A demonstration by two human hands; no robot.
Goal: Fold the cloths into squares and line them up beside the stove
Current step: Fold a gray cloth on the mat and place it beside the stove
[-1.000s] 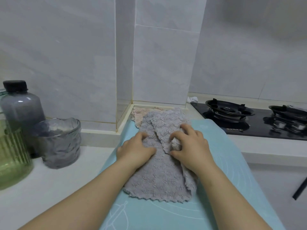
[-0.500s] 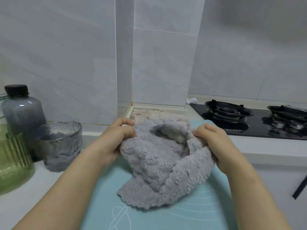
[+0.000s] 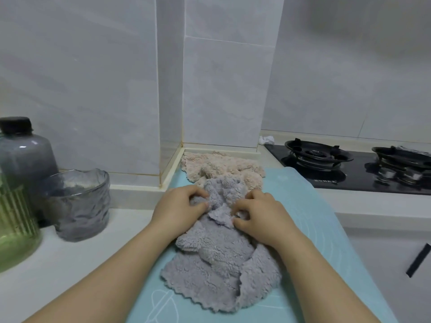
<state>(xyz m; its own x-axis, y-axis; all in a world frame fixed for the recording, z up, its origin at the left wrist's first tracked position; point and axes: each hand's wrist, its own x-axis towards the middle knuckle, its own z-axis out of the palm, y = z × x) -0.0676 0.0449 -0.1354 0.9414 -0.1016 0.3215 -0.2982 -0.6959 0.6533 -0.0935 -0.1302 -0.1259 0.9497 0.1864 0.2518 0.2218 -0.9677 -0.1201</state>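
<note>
While lying rumpled on the teal mat [image 3: 303,217], the grey cloth [image 3: 217,264] is touching the pink cloth [image 3: 224,166] | left hand [image 3: 179,206] is gripping its far edge | right hand [image 3: 258,215] is seemingly pinching a fold

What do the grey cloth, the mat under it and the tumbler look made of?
Grey cloth: fluffy fleece, probably microfibre; matte pile, scalloped edge.
Mat: smooth light-blue sheet, likely silicone; white printed lines.
Tumbler: smoky see-through glass or plastic; rippled wall.
</note>
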